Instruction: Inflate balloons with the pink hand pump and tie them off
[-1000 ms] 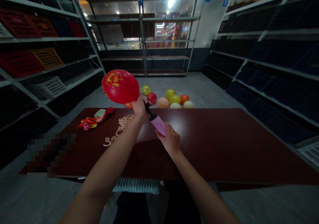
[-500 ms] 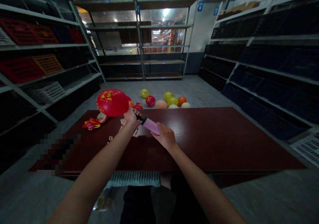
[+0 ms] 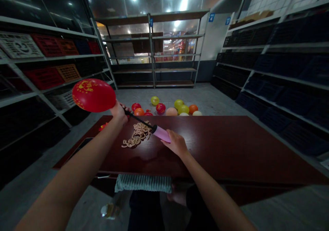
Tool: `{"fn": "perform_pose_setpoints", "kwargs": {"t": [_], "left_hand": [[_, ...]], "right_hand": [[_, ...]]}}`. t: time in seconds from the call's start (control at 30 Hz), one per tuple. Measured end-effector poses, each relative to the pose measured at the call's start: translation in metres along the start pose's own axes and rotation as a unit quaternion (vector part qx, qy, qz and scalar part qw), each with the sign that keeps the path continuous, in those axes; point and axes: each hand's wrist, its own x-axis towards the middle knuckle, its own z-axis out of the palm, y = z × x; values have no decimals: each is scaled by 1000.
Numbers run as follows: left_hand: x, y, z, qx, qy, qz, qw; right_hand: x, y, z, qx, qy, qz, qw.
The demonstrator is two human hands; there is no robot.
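My left hand [image 3: 119, 111] is closed round the neck of a red balloon [image 3: 93, 95] with gold print, held on the black rod of a hand pump [image 3: 140, 121]. The balloon hangs up and to the left, over the table's left end. My right hand [image 3: 175, 143] grips the pump's pink barrel [image 3: 161, 133] above the dark red table [image 3: 231, 145]. The rod is drawn far out between the two hands. A pile of pale tan clips or ties [image 3: 136, 137] lies on the table just below the rod.
Several inflated balloons [image 3: 177, 107] in yellow, red, orange and cream lie on the floor beyond the table. A few uninflated balloons [image 3: 103, 125] show at the table's left. Metal shelving with crates lines both sides and the back. A ribbed grey object [image 3: 143, 183] sits at the table's near edge.
The pump rod has been drawn out: my left hand and the balloon moved left and away from the barrel. The view has tilted up and shifted left.
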Motion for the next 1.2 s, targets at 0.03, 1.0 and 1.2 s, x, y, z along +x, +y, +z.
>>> {"fn": "perform_pose_setpoints", "kwargs": {"t": [0.03,1.0,1.2], "left_hand": [[-2,5,3,4,12,9,1000],[-61,-106,52,8,-38,-109,993],[-50,-80,40,6,10,-85,996]], "right_hand": [[0,0,1,5,3,-2,1000],[1,9,9,-8,17,78,997],[0,5,7,-14,3,54,998]]}}
